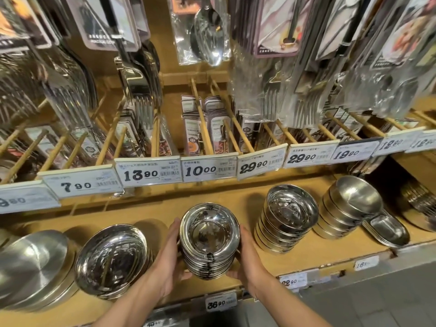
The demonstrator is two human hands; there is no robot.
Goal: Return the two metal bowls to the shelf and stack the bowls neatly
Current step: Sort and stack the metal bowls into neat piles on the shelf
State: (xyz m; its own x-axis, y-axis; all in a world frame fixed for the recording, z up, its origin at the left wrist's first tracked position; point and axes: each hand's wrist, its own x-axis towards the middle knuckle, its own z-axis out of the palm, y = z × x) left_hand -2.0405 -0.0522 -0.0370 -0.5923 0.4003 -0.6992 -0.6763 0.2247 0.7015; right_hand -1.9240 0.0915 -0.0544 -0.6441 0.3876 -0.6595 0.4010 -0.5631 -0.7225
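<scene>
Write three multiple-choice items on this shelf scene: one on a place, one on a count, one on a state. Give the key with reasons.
1. Where is the stack of bowls that the hands hold?
A. on the wooden shelf
B. on the floor
C. hanging from a hook

2. How many hands touch that stack?
A. none
B. one
C. two

3. How does the topmost bowl sit?
A. upside down
B. open side up, nested
C. apart from the stack

Key: 1 A, the stack stands on the shelf board between other bowl piles. 2 C, the left hand and right hand clasp its two sides. 3 B, its shiny hollow faces up atop the pile.
</scene>
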